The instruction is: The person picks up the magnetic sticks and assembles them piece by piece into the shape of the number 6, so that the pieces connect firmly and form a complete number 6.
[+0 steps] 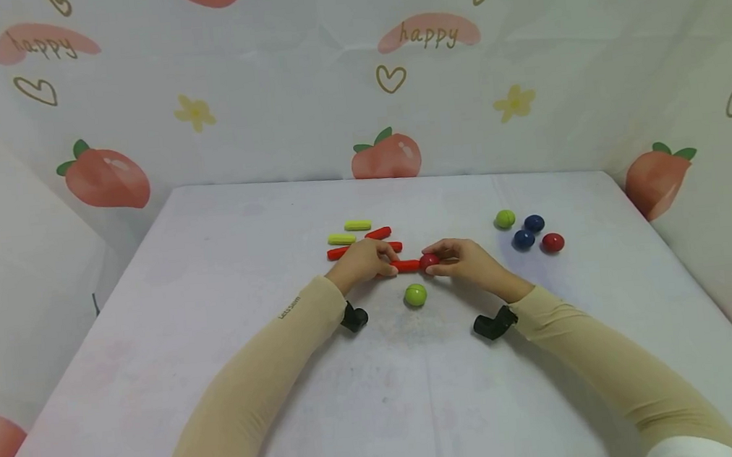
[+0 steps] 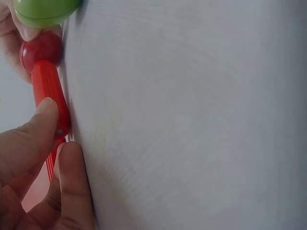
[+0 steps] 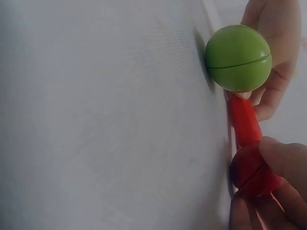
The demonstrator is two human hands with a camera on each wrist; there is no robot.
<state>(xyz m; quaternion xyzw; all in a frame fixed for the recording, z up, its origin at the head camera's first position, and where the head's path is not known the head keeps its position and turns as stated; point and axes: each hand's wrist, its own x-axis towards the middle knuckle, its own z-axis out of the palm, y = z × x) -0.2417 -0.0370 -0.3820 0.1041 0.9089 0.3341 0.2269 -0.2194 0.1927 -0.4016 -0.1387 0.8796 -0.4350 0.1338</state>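
My left hand (image 1: 364, 261) pinches one end of a short red rod (image 1: 406, 265) between thumb and fingers. At the rod's other end is a red ball (image 1: 429, 260), its thin seam showing in the right wrist view. Thumb and fingers of my right hand (image 1: 468, 261) grip this ball from the right. In the left wrist view the rod (image 2: 46, 84) and ball (image 2: 42, 49) meet end to end, low over the white surface. A green ball (image 1: 415, 295) sits on the near side of the rod, untouched by either hand.
Beyond my left hand lie two yellow-green rods (image 1: 358, 225) and several red rods (image 1: 378, 233), partly hidden by the hand. To the right are two dark blue balls (image 1: 534, 224), a second green ball (image 1: 505, 218) and another red ball (image 1: 553, 242). Black wrist cameras (image 1: 495, 324) hang below the sleeves.
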